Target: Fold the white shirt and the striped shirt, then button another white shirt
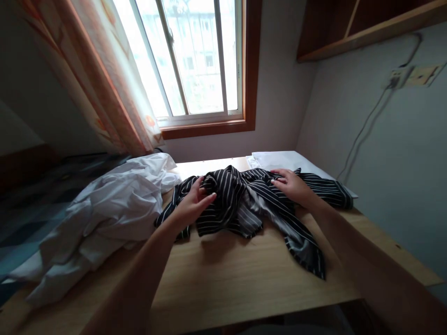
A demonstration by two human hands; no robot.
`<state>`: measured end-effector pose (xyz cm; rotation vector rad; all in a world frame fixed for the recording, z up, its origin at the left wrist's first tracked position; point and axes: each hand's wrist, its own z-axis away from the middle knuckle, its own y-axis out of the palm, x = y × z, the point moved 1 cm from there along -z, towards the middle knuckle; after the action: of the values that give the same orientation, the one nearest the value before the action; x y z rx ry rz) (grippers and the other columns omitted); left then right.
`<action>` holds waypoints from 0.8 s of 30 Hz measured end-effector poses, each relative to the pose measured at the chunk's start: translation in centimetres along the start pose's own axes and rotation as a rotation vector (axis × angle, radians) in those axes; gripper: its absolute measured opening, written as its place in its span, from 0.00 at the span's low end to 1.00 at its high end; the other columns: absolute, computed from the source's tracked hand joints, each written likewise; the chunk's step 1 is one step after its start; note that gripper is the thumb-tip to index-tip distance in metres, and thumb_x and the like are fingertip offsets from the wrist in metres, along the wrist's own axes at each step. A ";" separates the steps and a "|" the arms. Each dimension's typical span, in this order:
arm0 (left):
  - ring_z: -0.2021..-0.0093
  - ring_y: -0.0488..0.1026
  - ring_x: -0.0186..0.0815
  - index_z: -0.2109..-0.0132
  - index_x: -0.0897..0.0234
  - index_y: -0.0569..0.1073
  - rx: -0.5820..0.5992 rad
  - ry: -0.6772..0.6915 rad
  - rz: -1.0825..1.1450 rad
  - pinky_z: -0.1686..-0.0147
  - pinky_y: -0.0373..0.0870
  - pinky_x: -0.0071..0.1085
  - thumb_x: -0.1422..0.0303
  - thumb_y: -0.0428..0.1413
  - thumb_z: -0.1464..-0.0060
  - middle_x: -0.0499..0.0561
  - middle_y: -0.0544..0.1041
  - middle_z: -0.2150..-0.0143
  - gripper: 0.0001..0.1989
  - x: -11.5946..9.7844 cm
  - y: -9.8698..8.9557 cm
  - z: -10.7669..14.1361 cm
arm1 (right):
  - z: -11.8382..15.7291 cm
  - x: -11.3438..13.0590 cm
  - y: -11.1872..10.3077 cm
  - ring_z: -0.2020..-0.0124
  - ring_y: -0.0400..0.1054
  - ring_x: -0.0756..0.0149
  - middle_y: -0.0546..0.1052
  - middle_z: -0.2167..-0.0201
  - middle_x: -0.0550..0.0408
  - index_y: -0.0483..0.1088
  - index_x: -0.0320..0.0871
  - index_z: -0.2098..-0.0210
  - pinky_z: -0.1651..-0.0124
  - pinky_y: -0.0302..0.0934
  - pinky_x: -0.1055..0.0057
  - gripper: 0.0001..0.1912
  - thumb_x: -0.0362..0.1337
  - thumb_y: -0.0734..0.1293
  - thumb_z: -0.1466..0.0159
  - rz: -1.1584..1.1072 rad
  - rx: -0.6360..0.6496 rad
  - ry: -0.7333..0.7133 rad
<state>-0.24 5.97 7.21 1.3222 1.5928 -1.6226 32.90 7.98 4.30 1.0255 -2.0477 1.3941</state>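
Left hand (pixel 191 203) with thumb and fingers apart, against the bunched left part of a black pinstriped garment (pixel 227 193); right hand (pixel 292 187) at its right part, impossible to tell whether pinching cloth or merely touching. Crumpled across the middle of a pale wooden table (pixel 240 274), grey inner side partly showing, one tapered end trailing toward the near edge. To the left, a heap of white cloth (pixel 115 209); behind the right part, a flat white sheet (pixel 275 159). Probably light, soft, limp, quick to bunch; best taken by two well-separated edges.

A patterned curtain (pixel 108 79) hangs beside a window (pixel 195 60); a cord (pixel 363 125) runs from a wall socket (pixel 400 77).
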 end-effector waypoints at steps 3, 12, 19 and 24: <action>0.45 0.71 0.47 0.29 0.56 0.43 0.084 0.140 -0.156 0.49 0.72 0.45 0.61 0.58 0.45 0.64 0.61 0.35 0.44 0.7 2.1 0.5 | 0.5 1.3 0.0 0.46 0.66 0.52 0.74 0.52 0.44 0.75 0.43 0.57 0.41 0.60 0.51 0.12 0.37 0.65 0.38 0.254 -0.042 -0.135; 0.42 0.65 0.50 0.46 0.54 0.74 0.215 0.532 -0.782 0.41 0.62 0.51 0.58 0.64 0.50 0.56 0.68 0.44 0.24 -0.4 4.5 2.1 | 3.9 5.6 0.2 0.70 0.67 0.67 0.75 0.70 0.57 0.74 0.47 0.68 0.68 0.58 0.71 0.07 0.30 0.67 0.45 0.300 0.651 -0.196; 0.41 0.65 0.54 0.49 0.54 0.77 0.251 0.430 -0.736 0.43 0.63 0.54 0.65 0.54 0.40 0.56 0.66 0.36 0.13 1.2 7.1 2.3 | 4.5 4.1 1.3 0.58 0.69 0.54 0.75 0.61 0.49 0.75 0.46 0.60 0.59 0.63 0.65 0.16 0.30 0.70 0.49 0.507 0.575 -0.218; 0.50 0.72 0.46 0.55 0.61 0.76 0.224 0.467 -0.565 0.49 0.69 0.42 0.67 0.49 0.37 0.56 0.75 0.48 0.11 -0.2 6.4 1.7 | 4.2 4.4 2.0 0.56 0.70 0.54 0.76 0.58 0.46 0.72 0.43 0.56 0.57 0.62 0.65 0.18 0.26 0.66 0.45 0.623 0.541 -0.170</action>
<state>4.90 3.18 4.20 1.5402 2.2757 -1.9593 28.74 3.09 4.64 0.7292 -2.2809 2.3425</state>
